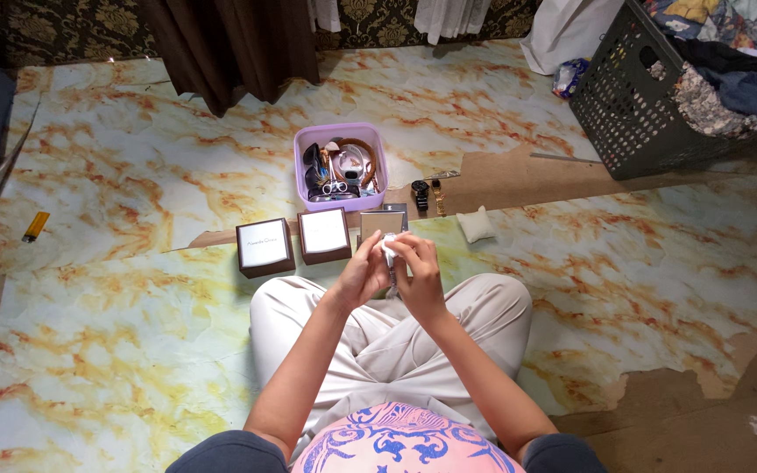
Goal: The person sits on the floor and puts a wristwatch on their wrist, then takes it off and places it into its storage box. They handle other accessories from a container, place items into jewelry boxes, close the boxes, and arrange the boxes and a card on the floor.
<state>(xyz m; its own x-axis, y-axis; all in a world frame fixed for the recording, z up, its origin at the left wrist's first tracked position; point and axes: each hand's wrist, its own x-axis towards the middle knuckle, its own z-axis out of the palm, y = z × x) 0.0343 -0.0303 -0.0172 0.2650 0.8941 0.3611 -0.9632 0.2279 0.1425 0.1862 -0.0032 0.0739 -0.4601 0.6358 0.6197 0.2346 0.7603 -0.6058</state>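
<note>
I sit cross-legged on the floor. My left hand [363,273] and my right hand [420,267] meet in front of me, both closed around a small white object [389,245] with a thin strap hanging below; what it is stays unclear. Just beyond my hands lies an open brown box [382,221]. Two closed brown boxes with white lids [265,246] [324,234] stand to its left. Behind them sits a lilac plastic tub [341,166] filled with watches, straps and small scissors.
A black watch [420,194] and a gold-strapped watch [438,196] lie right of the tub, with a small cream cushion [476,225] nearby. A dark laundry basket [650,96] full of clothes stands at the back right. A yellow utility knife [35,226] lies far left. Dark curtain [238,48] hangs behind.
</note>
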